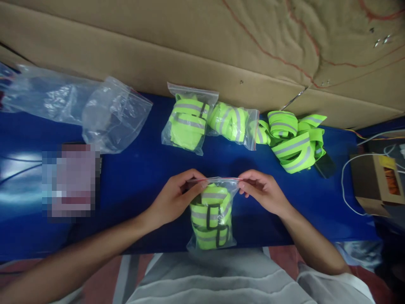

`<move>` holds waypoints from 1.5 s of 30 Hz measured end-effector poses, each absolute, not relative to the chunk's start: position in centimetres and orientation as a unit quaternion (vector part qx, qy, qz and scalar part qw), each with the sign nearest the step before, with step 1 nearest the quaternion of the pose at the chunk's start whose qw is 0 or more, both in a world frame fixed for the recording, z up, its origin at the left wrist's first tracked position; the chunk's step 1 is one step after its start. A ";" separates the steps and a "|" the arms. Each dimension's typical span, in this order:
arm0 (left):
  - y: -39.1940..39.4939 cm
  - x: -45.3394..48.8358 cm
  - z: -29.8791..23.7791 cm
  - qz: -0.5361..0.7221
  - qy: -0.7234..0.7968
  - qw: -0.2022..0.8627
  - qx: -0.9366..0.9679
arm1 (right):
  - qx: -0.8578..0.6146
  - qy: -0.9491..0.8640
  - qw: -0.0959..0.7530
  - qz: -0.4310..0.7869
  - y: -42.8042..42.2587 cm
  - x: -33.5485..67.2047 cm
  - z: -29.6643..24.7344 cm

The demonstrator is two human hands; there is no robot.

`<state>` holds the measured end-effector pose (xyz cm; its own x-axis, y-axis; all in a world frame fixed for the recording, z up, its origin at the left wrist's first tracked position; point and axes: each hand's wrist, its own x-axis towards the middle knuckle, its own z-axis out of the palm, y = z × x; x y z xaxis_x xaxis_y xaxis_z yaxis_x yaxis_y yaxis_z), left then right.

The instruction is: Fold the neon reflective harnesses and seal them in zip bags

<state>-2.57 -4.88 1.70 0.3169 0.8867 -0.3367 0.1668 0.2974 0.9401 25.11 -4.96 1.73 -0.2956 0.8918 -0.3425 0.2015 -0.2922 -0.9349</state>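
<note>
One clear plastic zip bag, filled, mouth held taut.
Small, transparent, lightly crinkled; a thin red seal strip runs along the top edge, stretched straight. Inside: folded fluorescent yellow-green webbing with grey reflective stripes, black strap pieces crossing it; the bundle fills the bag nearly side to side. The bag lies on the blue surface, centre, by the near edge, mouth pointing away from the wearer, bottom reaching that edge. Left grip pinches the mouth's left end, right grip its right end, thumbs and fingertips closed on the strip. Whether the seal is pressed shut cannot be told.
</note>
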 end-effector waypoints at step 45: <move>-5.9 -2.2 2.2 0.248 0.484 0.670 0.504 | -0.466 -0.666 0.274 0.513 -6.5 24.0 2.2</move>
